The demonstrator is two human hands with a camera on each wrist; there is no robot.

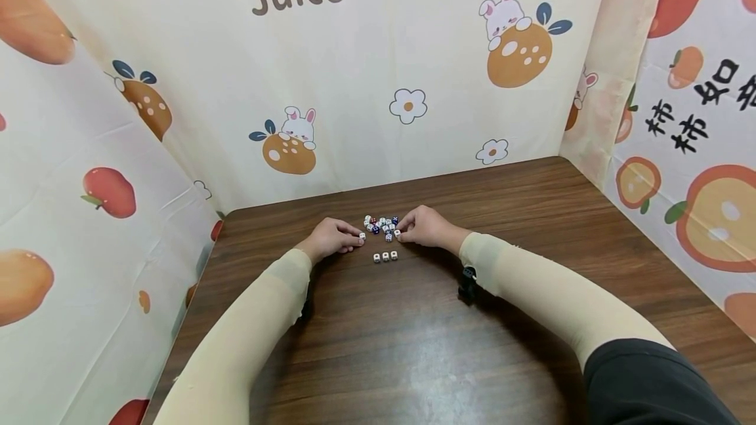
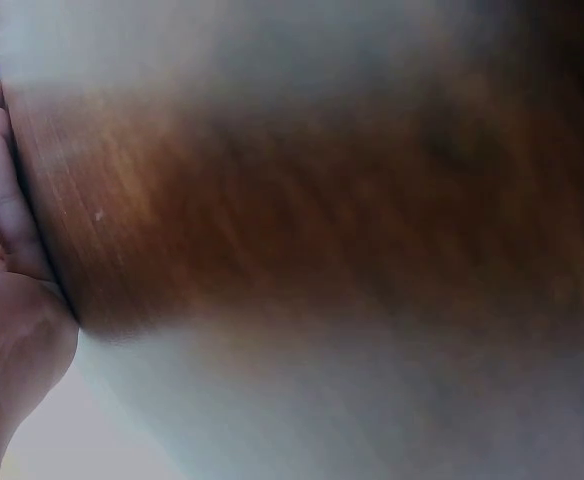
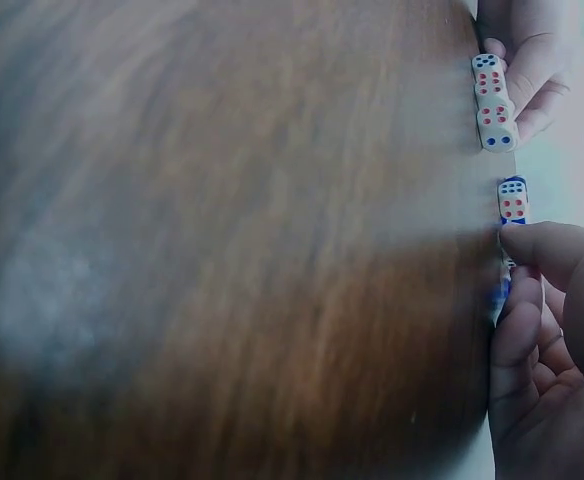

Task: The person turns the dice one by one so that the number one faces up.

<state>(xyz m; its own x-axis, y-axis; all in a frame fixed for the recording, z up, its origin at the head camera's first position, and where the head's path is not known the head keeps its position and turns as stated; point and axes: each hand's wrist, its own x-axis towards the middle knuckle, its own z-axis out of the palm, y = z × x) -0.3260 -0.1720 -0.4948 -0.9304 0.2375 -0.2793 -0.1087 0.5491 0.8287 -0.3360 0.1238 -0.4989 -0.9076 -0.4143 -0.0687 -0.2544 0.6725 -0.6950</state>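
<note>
My left hand (image 1: 332,238) reaches in from the left and pinches a white die (image 1: 362,236) at its fingertips. Opposite it, my right hand (image 1: 420,226) holds another white die (image 1: 398,233) between thumb and fingers. Between the hands lies a loose cluster of small dice (image 1: 382,222), mostly white, with some dark blue and a red one. Nearer to me, three white dice (image 1: 386,256) stand in a short row with small gaps. The right wrist view shows the row's dice (image 3: 495,100) with red and blue pips; the right fingers hide most of the held die there.
A brown wood-grain table (image 1: 378,340) lies under everything. Fruit-printed cloth (image 1: 366,51) rises behind the table and along both sides. A black device (image 1: 467,284) hangs below the right wrist. Pale sleeves (image 1: 248,333) cover both forearms.
</note>
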